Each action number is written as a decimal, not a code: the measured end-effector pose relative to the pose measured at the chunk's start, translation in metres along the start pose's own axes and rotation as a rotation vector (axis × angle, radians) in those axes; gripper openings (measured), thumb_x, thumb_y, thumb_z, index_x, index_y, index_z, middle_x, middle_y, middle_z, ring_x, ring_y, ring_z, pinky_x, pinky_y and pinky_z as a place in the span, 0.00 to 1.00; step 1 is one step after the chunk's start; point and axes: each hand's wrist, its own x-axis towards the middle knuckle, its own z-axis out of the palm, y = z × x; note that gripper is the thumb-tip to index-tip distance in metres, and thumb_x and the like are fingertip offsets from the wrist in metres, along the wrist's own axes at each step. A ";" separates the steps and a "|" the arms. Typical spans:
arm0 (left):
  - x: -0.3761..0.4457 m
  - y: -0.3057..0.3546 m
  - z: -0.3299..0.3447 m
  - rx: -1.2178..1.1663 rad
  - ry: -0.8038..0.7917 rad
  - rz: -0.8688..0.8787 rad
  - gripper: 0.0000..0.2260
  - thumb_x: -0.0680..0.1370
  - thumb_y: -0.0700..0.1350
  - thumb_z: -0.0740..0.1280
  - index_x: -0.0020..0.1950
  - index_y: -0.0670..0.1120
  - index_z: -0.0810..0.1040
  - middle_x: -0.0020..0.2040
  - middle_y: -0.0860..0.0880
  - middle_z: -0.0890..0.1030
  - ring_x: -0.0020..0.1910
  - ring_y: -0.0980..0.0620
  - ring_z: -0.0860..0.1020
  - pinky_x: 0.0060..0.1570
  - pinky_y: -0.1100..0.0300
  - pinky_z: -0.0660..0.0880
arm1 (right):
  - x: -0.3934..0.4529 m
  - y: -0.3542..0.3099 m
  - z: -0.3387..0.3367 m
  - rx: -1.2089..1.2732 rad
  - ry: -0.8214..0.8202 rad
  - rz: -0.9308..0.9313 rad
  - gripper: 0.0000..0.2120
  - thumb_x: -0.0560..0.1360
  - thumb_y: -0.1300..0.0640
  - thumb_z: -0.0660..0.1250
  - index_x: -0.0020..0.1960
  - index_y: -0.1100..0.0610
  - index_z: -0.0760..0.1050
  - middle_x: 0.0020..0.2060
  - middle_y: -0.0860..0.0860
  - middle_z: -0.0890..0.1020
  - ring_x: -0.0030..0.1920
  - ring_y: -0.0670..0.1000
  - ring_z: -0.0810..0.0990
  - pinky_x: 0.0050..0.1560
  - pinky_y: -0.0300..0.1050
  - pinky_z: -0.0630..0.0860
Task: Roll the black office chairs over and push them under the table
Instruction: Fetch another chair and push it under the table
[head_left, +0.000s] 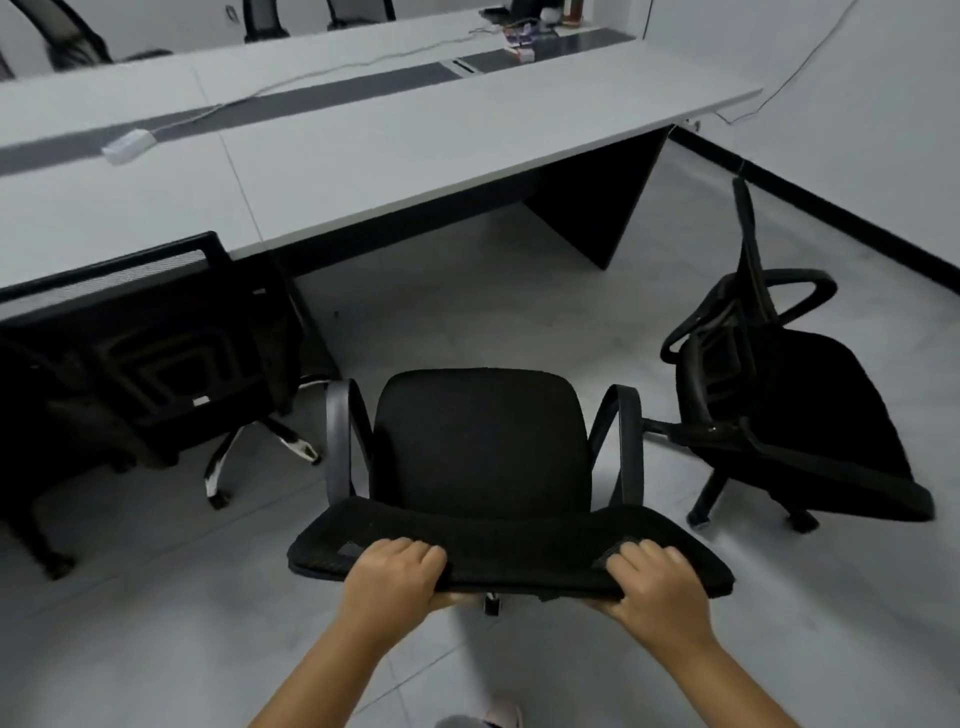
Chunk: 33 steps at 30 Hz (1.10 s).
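A long pale grey surface (395, 150) with a dark centre strip spans the room. Three black mesh office chairs show on its near side: one (156, 332) tucked at its edge, one (789, 395) apart at right, one (480, 447) central on the floor. The left hand (397, 569) and right hand (652, 582) each grip the central chair's backrest top, fingers curled over.

You are in an office meeting room: a long grey conference table (415, 140) ahead of your hands, black mesh swivel chairs (779, 395) beside it, bare white walls (857, 104).
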 end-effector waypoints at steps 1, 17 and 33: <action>0.007 -0.009 0.001 0.005 0.001 0.001 0.28 0.76 0.64 0.48 0.25 0.50 0.74 0.22 0.55 0.74 0.21 0.56 0.73 0.23 0.68 0.68 | 0.010 0.000 0.006 0.001 0.000 -0.014 0.30 0.75 0.36 0.49 0.27 0.55 0.73 0.24 0.49 0.73 0.25 0.50 0.72 0.32 0.37 0.59; 0.137 -0.113 0.053 0.098 0.067 -0.219 0.33 0.76 0.66 0.43 0.23 0.49 0.72 0.20 0.53 0.71 0.19 0.55 0.71 0.21 0.66 0.64 | 0.224 0.057 0.101 0.056 -0.027 -0.243 0.19 0.64 0.41 0.58 0.25 0.55 0.72 0.23 0.48 0.72 0.25 0.50 0.72 0.33 0.43 0.57; 0.163 -0.190 0.074 0.066 0.022 -0.193 0.30 0.75 0.67 0.47 0.29 0.50 0.76 0.27 0.54 0.76 0.25 0.56 0.74 0.27 0.66 0.68 | 0.292 0.035 0.138 0.126 -0.091 -0.228 0.18 0.61 0.42 0.56 0.25 0.55 0.73 0.22 0.50 0.72 0.27 0.50 0.71 0.28 0.39 0.63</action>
